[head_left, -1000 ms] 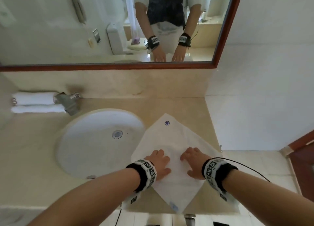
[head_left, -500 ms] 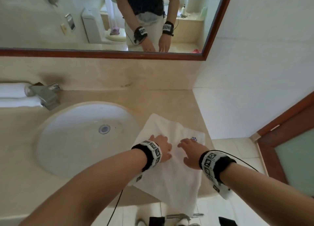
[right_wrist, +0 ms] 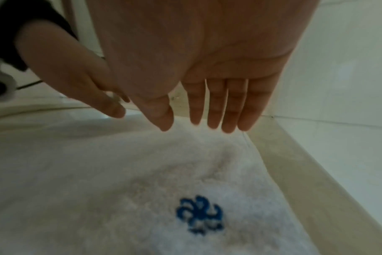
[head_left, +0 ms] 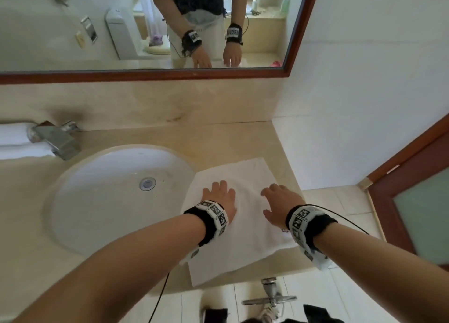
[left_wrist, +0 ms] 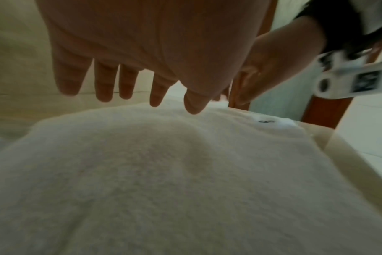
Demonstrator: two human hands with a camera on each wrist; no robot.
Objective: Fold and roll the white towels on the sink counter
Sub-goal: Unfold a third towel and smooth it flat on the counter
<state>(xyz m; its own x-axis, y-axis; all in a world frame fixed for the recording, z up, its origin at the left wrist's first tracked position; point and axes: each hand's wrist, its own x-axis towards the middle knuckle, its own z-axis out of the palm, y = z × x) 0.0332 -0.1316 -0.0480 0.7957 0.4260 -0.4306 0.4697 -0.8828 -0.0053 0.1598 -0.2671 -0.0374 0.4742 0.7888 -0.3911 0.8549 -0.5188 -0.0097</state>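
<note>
A white towel (head_left: 245, 177) lies folded flat on the beige counter (head_left: 218, 138), right of the basin, its near edge hanging over the counter front. A blue embroidered emblem (right_wrist: 199, 214) marks it under my right wrist. My left hand (head_left: 220, 196) lies palm down on the towel's left part, fingers straight and slightly spread. My right hand (head_left: 279, 201) hovers flat over the right part, fingers straight and together. In the left wrist view the left hand (left_wrist: 131, 93) is over the towel (left_wrist: 164, 172); in the right wrist view the right hand (right_wrist: 207, 120) is just above the towel (right_wrist: 98, 172).
An oval white basin (head_left: 116, 191) fills the counter's left half, with a metal tap (head_left: 56, 138) behind it. Two rolled white towels (head_left: 14, 140) lie at the far left. A mirror (head_left: 145, 26) hangs above. A white wall (head_left: 364, 104) and a door (head_left: 413, 201) stand to the right.
The towel went from a diamond with its emblem corner pointing away to a squarer folded shape. Both hands moved forward and flattened on it. The head view swung right and down.
</note>
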